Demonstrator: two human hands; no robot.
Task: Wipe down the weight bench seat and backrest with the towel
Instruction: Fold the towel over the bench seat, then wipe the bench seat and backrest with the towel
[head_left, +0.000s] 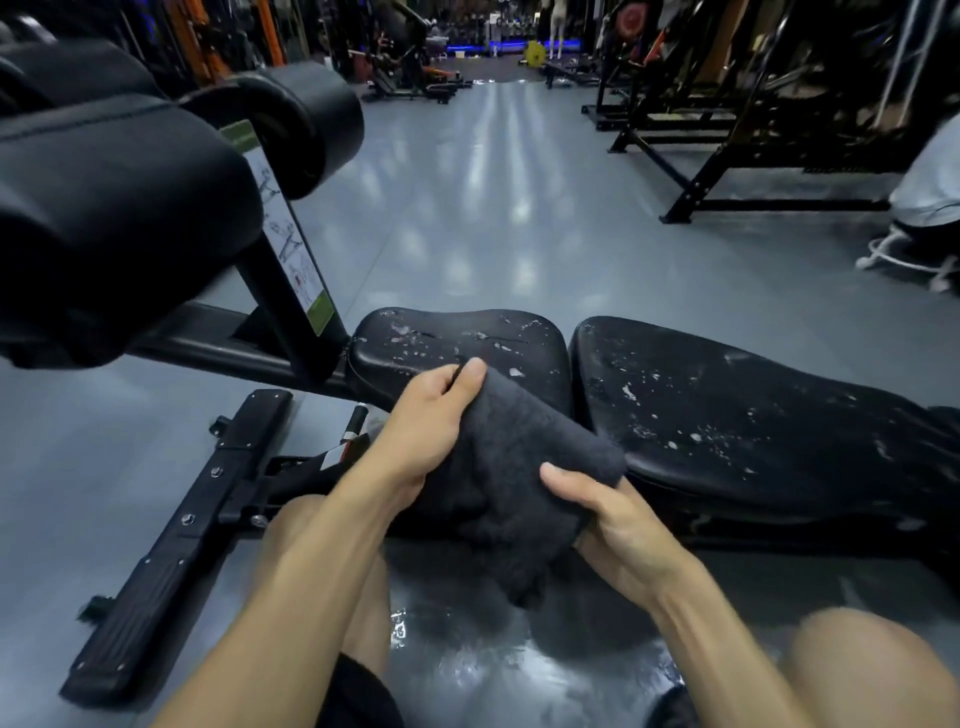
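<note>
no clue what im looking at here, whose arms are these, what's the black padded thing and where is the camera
The single picture comes from a camera worn on a person's head, looking forward and down, so the arms are that person's own. The left hand and the right hand both grip a dark towel, held just above a weight bench. The bench has two black pads: the seat on the left and the longer backrest on the right. Both are speckled with pale flecks; whether they are droplets or wear is unclear. The round black roller pads at upper left belong to gym equipment beside the seat. Around it lies a grey gym floor.
</note>
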